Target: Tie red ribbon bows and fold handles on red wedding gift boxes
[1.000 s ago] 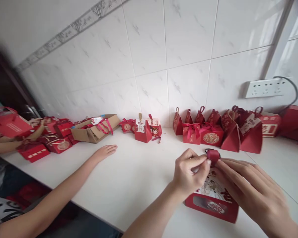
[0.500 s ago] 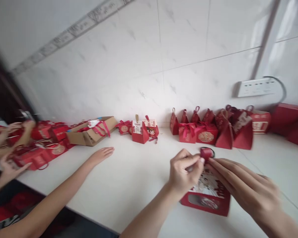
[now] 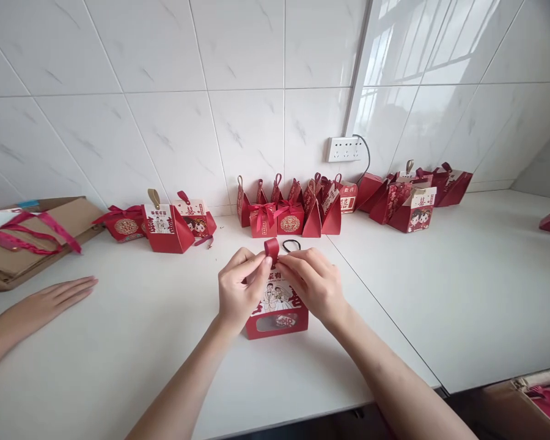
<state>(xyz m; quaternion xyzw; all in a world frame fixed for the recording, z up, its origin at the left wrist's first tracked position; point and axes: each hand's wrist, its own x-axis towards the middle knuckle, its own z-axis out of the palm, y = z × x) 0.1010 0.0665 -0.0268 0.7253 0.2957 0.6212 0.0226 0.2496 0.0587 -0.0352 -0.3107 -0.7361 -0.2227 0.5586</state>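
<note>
On the worktop [image 3: 394, 287], the left hand [image 3: 237, 286] pinches the ribbon loop [image 3: 272, 245] at the top of the red box [image 3: 277, 333], and the right hand [image 3: 319, 286], flatter a moment ago, now curls in beside it, holding what, I can't tell, so both work together.

Now 家有 reads across the front box [image 3: 277, 302], and there's 囍 on 2 more: the box below the socket [image 3: 345, 150], call it the white-labelled box [image 3: 348, 203], and the cartoon box [image 3: 412, 212]!
</note>
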